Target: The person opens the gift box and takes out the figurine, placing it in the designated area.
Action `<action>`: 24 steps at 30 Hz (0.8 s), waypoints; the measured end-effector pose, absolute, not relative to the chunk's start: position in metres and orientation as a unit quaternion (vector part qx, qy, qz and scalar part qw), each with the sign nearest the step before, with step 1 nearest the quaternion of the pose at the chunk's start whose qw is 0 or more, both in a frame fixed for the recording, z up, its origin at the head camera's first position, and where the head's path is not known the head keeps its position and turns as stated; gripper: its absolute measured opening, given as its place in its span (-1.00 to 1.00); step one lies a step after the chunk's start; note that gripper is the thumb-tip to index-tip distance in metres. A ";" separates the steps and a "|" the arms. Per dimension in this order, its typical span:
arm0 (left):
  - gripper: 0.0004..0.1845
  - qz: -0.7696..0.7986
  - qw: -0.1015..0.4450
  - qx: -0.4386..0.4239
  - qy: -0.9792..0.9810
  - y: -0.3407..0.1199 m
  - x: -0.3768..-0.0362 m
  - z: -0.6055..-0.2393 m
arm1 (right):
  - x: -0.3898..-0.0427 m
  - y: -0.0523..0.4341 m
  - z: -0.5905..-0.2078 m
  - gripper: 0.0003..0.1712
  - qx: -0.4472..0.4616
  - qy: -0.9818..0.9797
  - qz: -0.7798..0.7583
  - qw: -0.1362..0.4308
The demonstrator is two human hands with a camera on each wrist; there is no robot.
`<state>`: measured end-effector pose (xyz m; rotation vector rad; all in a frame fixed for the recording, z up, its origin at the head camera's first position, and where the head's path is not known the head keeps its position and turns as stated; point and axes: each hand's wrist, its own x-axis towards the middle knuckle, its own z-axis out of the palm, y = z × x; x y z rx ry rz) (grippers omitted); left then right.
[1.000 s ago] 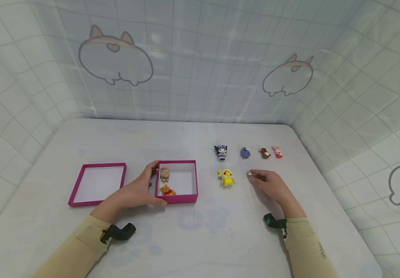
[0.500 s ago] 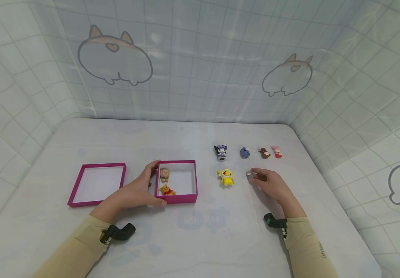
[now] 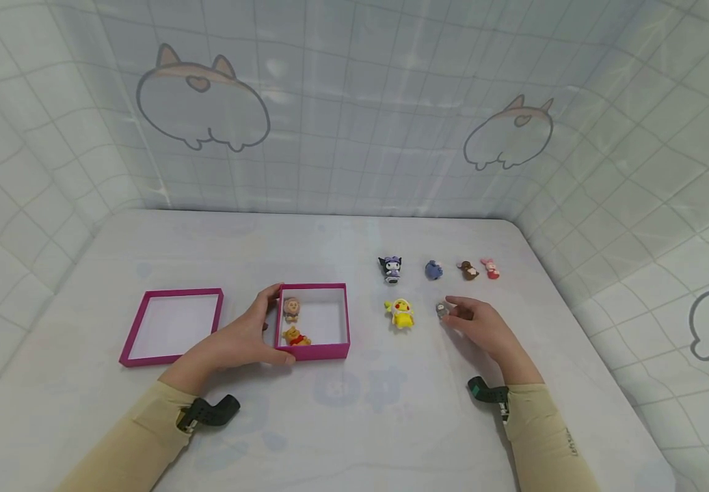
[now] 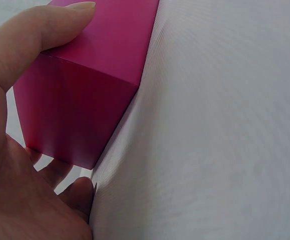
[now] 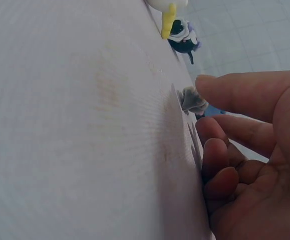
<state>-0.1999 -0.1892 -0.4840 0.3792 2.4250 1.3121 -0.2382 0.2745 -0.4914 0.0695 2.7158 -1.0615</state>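
My left hand (image 3: 240, 338) grips the left end of a magenta box (image 3: 314, 352), its thumb on the near wall and its fingers around the far corner. Inside lie a beige figurine (image 3: 292, 309) and a yellow bear figurine in red (image 3: 296, 336). In the left wrist view, the thumb presses the box wall (image 4: 79, 105). On the right, my right hand (image 3: 480, 328) rests by a small grey figurine (image 3: 441, 311). The right wrist view shows this grey figurine (image 5: 193, 101) just past the parted thumb and forefinger, the other fingers loosely curled.
A shallow magenta-rimmed lid (image 3: 176, 292) lies left of the box. Right of the box sits a yellow figurine (image 3: 400, 314). Behind it stand a black-and-purple figurine (image 3: 392, 270), a blue one (image 3: 433, 270), a brown one (image 3: 467, 270) and a pink-and-red one (image 3: 491, 268).
My right thumb and forefinger have parted slightly, and more of the grey figurine shows between them. The left hand and the box have not moved.
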 end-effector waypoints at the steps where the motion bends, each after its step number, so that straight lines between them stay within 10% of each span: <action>1: 0.47 0.464 0.178 0.135 0.857 -0.189 -0.200 -0.484 | -0.238 0.275 -0.492 -0.33 0.024 0.925 -0.363 0.113; 24: 0.47 0.448 0.186 0.115 0.867 -0.187 -0.200 -0.484 | -0.240 0.242 -0.443 -0.30 -0.059 0.895 -0.428 0.109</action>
